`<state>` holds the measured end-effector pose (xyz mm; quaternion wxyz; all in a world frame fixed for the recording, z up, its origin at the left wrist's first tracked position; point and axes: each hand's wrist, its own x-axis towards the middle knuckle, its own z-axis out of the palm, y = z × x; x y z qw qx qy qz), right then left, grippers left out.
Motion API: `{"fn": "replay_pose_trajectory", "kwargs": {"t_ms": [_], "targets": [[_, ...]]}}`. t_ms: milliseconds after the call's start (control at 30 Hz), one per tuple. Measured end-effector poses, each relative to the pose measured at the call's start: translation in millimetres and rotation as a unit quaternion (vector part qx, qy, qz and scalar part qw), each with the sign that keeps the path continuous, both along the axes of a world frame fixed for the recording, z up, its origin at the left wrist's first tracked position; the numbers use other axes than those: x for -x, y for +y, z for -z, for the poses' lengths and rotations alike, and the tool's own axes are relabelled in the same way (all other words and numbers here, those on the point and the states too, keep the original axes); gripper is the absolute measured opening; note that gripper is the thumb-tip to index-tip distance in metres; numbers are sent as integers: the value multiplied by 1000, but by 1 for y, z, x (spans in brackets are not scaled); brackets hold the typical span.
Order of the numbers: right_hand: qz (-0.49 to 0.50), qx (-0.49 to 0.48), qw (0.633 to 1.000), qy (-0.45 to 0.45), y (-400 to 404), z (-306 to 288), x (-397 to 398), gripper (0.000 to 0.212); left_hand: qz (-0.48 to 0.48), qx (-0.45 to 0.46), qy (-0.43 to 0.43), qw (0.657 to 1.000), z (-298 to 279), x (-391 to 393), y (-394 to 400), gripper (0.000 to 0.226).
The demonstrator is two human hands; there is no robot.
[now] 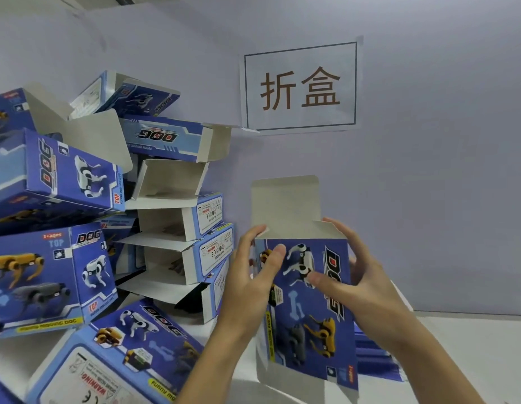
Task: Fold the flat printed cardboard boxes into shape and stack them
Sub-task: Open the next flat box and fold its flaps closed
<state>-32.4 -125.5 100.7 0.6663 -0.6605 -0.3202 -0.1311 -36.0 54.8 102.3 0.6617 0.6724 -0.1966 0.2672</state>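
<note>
You are holding one blue box (309, 304) upright between both hands, its grey top flap standing open above your fingers. Your left hand (250, 275) is gripping the left edge, thumb pressing the printed front; your right hand (355, 275) is gripping the right side, thumb lying by the "DOG" lettering. Left of your left hand, folded boxes (78, 217) reading "DOG", "TOP", "Funny moving dog", "WARNING" are piling up. Above your hands, a wall sign (300, 87) is reading "折盒". Flat blue blanks (376, 357) are lying just below your right hand.

Single head-worn wide-angle view, close up, facing forward and slightly down toward a wall (428, 185) and white table (472, 345)
</note>
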Motion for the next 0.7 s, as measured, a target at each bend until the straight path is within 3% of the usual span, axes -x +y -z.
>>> {"fn": "replay_pose_trajectory", "kwargs": {"t_ms": [133, 233, 433, 567, 700], "targets": [[-20, -3, 1000, -8, 6, 5, -2, 72, 0, 31, -3, 1000, 1, -1, 3, 41], [33, 13, 999, -15, 12, 6, -2, 67, 1, 52, -13, 999, -2, 0, 8, 27], [128, 58, 990, -13, 15, 7, 1, 47, -14, 61, -6, 998, -6, 4, 2, 42], [111, -1, 994, 6, 25, 3, 3, 51, -61, 93, 4, 994, -7, 3, -3, 24], [141, -44, 989, 20, 36, -1, 3, 24, -40, 101, 22, 994, -13, 6, 1, 19]]}}
